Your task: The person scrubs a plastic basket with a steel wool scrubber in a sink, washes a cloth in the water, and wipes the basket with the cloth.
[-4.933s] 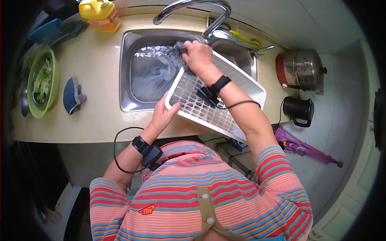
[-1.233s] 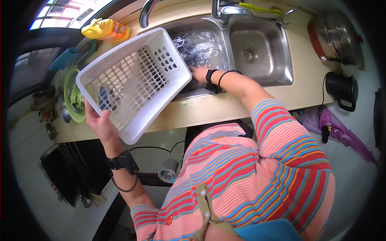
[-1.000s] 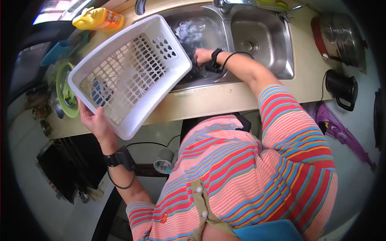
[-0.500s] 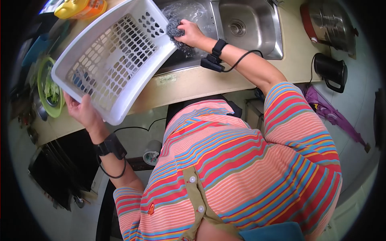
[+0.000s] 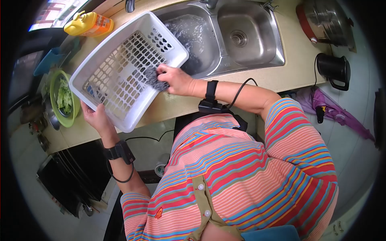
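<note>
Stretching along the kitchen wall, a smooth, pale countertop [image 5: 295,68] carries a brushed-metal double sink [image 5: 257,48] with rounded corners; rippling water fills the left basin, and a round perforated drain shows in the right one. A white plastic basket [image 5: 108,52] stands tilted over the counter's edge, overlapping the left basin in view, its hollow turned toward the wearer. Its floor is a lattice of rounded slots, one end wall is pierced with smaller holes, and the rim is thick and smooth. Beyond the sink's right end sits a shiny, rounded metal pot [image 5: 329,22] with a red base, near a squat black kettle [image 5: 333,70] with a loop handle. At the far left, a glossy green bowl [image 5: 54,96] holds crinkled leafy greens [image 5: 64,96], and a yellow plastic bottle [image 5: 90,25] with an orange label stands behind the basket. The hands are apart: the left hand [image 5: 96,118] clasps the basket's lower left corner, thumb over the rim, while the right hand [image 5: 175,80] bunches its fingers around a fuzzy, coiled grey scrubber [image 5: 156,78] at the basket's near long wall.
</note>
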{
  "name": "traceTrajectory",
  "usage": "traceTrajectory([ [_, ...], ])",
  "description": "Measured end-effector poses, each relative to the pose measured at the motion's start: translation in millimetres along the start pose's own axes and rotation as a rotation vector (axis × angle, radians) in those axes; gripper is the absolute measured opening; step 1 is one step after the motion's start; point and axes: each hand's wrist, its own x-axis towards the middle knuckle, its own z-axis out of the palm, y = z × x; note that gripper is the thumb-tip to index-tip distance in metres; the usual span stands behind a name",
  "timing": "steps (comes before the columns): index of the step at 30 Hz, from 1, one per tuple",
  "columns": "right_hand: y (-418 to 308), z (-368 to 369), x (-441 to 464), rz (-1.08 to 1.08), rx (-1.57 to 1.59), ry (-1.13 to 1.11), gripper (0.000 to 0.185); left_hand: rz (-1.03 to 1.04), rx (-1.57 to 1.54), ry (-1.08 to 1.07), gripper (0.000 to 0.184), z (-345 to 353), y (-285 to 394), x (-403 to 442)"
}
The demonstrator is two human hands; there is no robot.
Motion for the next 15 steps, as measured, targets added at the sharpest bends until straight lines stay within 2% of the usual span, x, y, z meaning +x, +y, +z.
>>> traceTrajectory([
  [4, 79, -42, -17, 0.187, -0.225, 0.060, 0.020, -0.017, -0.024, 0.013, 0.065, -8, -7, 3],
  [5, 100, -51, -19, 0.216, -0.286, 0.004, 0.020, -0.012, -0.025, 0.012, 0.065, -8, -9, 6],
  [8, 129, -50, -14, 0.128, -0.277, -0.045, 0.020, -0.003, -0.044, -0.023, 0.065, -11, -17, 9],
  [10, 157, -55, -14, 0.190, -0.136, 0.063, 0.027, 0.033, 0.008, -0.044, 0.066, -12, -18, 13],
  [11, 161, -65, -12, 0.514, 0.001, 0.115, 0.036, 0.070, 0.001, -0.027, 0.066, -12, -19, 15],
  [12, 203, -57, -23, 0.403, -0.259, 0.246, 0.040, 0.046, -0.002, -0.009, 0.066, -14, -20, 15],
  [15, 192, -79, 1, 0.773, -0.364, 0.048, 0.042, -0.019, 0.009, -0.020, 0.067, -15, -9, 16],
])
